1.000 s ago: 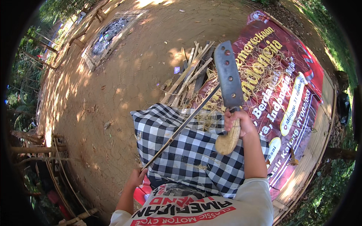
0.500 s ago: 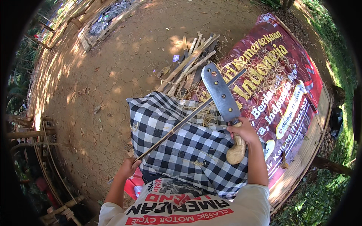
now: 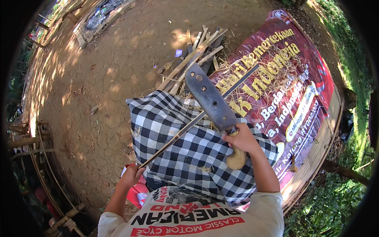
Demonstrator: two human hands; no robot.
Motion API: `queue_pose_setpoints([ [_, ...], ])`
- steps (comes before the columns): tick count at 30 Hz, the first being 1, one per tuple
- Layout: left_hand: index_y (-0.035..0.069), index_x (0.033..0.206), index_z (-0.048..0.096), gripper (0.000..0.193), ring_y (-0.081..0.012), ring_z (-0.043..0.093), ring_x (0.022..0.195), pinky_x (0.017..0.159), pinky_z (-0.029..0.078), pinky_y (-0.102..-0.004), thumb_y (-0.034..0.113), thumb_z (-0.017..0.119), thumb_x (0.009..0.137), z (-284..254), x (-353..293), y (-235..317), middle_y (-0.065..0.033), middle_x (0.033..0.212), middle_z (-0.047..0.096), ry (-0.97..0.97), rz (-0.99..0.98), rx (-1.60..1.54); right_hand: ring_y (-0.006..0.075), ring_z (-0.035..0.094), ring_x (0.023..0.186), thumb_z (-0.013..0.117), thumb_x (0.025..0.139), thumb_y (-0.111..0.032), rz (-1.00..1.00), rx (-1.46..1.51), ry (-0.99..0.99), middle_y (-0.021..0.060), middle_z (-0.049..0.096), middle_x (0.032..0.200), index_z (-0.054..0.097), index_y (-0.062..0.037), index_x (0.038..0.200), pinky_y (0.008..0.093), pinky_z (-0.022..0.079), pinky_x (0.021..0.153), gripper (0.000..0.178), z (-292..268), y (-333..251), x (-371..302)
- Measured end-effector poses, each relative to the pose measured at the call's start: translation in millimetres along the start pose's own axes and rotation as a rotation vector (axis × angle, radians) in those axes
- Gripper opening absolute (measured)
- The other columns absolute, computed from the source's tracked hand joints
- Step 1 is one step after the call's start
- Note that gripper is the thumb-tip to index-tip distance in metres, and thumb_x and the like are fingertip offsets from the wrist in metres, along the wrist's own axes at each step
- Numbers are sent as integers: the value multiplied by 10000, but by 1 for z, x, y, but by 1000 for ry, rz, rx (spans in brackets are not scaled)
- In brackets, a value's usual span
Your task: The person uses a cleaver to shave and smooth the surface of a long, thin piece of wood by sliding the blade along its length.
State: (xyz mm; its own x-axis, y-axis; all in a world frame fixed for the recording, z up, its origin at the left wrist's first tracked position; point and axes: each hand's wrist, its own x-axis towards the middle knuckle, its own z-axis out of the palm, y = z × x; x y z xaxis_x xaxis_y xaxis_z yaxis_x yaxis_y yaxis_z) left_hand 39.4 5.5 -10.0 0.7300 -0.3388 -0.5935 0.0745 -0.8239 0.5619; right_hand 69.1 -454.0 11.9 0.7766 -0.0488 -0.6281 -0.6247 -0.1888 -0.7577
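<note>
At the far left of the dirt ground [image 3: 90, 94], near its upper edge, is a framed ash pit [image 3: 104, 15]. Below and right of it, the left hand [image 3: 132, 175] has its fingers closed around the near end of a long narrow strip [image 3: 179, 134]. The strip slants up and right across a black-and-white checked cloth [image 3: 166, 118] spread over the person's lap. Just beyond the cloth's upper edge, a pile of split slats [image 3: 197, 55] lies on the ground. Farther right, a broad dark blade [image 3: 211, 98] with a row of holes crosses over the strip, tilted up and left; whether they touch I cannot tell. The right hand's [image 3: 241, 138] fingers are wrapped around its pale wooden handle [image 3: 237, 158]. The strip's far end reaches over a dark red banner [image 3: 294, 106], where curly shavings [image 3: 272, 71] lie scattered toward its upper left edge. Pale slatting [image 3: 312, 158] shows along the banner's right edge.
</note>
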Motion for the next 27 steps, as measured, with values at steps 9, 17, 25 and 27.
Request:
queue_pose_setpoints([
  [9,-34,826,564,225,-441,565,623,547,427,-445,160,527,934,-4,3,-4,-243,635,556,15,134,11,132,591,541,712,729,-42,55,-186,221,70,621,691,589,26,840,299,475,525,179,-10,-13,9],
  [17,-16,818,568,224,-440,564,609,525,428,-448,178,538,926,3,5,-11,-239,622,548,33,156,21,138,587,541,692,727,-20,60,95,190,74,602,693,567,32,839,287,474,517,176,-23,-10,12],
  [25,-6,811,573,223,-430,561,585,519,425,-454,189,557,919,2,-1,-9,-222,596,545,103,139,48,140,578,518,695,724,3,80,38,129,57,594,667,565,15,811,281,467,501,156,-21,4,9],
  [27,-2,813,575,223,-426,564,582,517,425,-455,193,558,921,7,3,-12,-216,592,545,107,136,51,134,577,518,693,717,0,35,93,167,52,586,631,569,14,823,278,456,493,164,-27,-1,12],
])
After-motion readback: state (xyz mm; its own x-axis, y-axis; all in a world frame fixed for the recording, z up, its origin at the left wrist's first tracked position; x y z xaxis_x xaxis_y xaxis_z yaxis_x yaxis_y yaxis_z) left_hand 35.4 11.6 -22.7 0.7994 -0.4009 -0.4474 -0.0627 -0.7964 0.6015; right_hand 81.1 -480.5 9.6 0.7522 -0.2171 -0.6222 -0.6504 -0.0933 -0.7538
